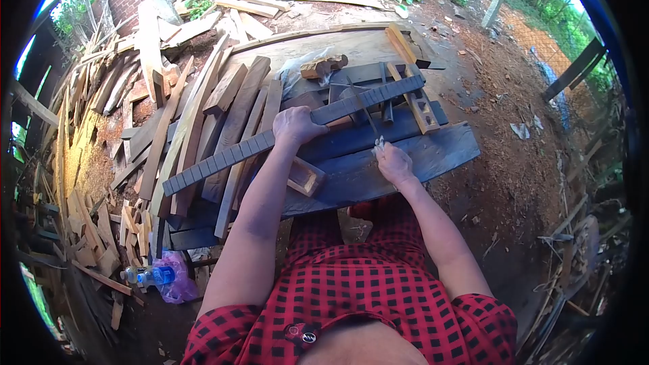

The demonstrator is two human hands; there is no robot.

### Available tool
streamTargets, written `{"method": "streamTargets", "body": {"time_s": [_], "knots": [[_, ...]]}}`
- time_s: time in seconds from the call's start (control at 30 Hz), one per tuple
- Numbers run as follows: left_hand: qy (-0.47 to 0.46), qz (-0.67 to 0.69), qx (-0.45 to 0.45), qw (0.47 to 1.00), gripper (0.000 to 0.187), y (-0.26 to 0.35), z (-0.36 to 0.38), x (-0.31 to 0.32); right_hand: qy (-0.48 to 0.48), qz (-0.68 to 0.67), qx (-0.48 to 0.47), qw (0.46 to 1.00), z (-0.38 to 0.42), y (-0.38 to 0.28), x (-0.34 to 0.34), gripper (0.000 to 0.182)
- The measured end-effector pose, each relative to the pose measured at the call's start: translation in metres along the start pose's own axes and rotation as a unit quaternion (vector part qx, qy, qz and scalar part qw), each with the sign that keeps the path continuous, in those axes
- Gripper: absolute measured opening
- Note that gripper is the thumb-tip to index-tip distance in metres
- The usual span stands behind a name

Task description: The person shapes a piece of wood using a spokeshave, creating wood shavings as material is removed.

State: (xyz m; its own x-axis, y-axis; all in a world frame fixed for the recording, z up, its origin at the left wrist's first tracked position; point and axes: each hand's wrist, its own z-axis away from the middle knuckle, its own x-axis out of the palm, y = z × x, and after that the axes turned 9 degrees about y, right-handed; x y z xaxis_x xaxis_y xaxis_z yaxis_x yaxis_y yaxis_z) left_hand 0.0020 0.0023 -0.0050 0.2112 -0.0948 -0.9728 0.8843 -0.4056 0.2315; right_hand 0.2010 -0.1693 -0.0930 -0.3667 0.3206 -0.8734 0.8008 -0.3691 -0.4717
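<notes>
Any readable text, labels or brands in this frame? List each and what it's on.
None readable.
Plastic bottle: blue label, print too small and blurred to read.
Round badge on the red checked shirt: a mark shows, not legible.
Long notched strip under the left hand: slots only, no text.

left hand (296,126) hides part of the slotted strip (223,157) — right hand's (393,164) tool too small.

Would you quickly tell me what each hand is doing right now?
Left hand: closed on the long slotted wooden strip.
Right hand: closed on the handle of a thin file.
</notes>
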Motion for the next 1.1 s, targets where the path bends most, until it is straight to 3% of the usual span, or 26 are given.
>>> {"method": "streamTargets", "body": {"time_s": [0.23, 0.43, 0.63, 0.93, 1.1], "knots": [[-0.001, 0.003, 0.004, 1.0, 0.059, 0.0, 0.0, -0.001, -0.033, 0.002, 0.014, 0.999, -0.016, -0.009, -0.011, 0.035], [-0.004, -0.003, 0.005, 1.0, 0.06, 0.0, -0.001, -0.001, -0.007, -0.006, 0.005, 1.0, -0.05, -0.019, 0.011, 0.034], [-0.005, 0.01, 0.003, 1.0, 0.059, -0.001, -0.001, -0.002, -0.034, 0.018, 0.015, 0.999, -0.005, -0.001, 0.001, 0.034], [0.005, 0.016, 0.011, 1.0, 0.062, -0.003, 0.0, 0.001, -0.036, -0.009, 0.008, 0.999, -0.054, -0.027, 0.004, 0.034], [-0.007, 0.007, 0.005, 1.0, 0.06, 0.001, 0.0, -0.004, -0.029, 0.001, 0.007, 1.0, -0.041, -0.014, 0.008, 0.034]]}}
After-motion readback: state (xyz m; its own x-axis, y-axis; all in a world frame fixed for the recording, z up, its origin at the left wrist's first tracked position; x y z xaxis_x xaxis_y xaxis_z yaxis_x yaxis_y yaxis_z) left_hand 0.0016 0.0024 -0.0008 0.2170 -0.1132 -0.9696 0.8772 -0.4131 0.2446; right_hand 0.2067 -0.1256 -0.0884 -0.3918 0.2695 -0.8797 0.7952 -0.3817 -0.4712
